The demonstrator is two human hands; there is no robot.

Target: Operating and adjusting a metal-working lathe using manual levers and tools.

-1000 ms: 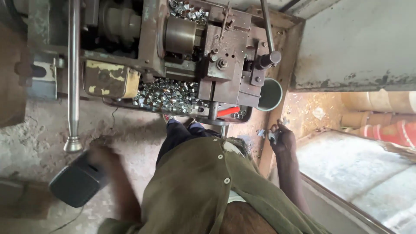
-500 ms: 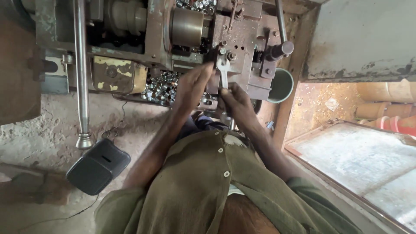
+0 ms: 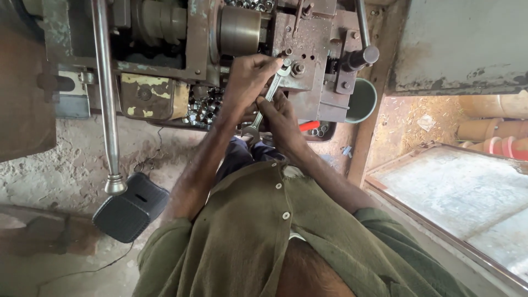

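- Fingers of both hands are closed on one wrench (image 3: 268, 98): the left hand (image 3: 248, 81) wraps its upper part near the head, and the right hand (image 3: 281, 114) grips the shaft lower down.
- Half a second ago the hands were only just settling on the tool; a second ago the right hand hung low by the machine's edge and the left was off near the foot pedal. Now the wrench head sits at a bolt (image 3: 297, 69) on the machine's block (image 3: 308, 49), so the work looks to have moved from reaching to turning.
- Wrench: slim, bright steel, open-ended, tilted up to the right.
- Block: rusty brown metal, pitted, with drilled holes.
- Beside it a dull brass-coloured cylinder (image 3: 239, 30), smooth and round.
- Shiny small metal parts (image 3: 202, 107) lie heaped in a tray below.
- Long polished lever (image 3: 105, 93) ends in a knob above a black ribbed pedal (image 3: 131, 207) on the rough concrete floor (image 3: 60, 170).
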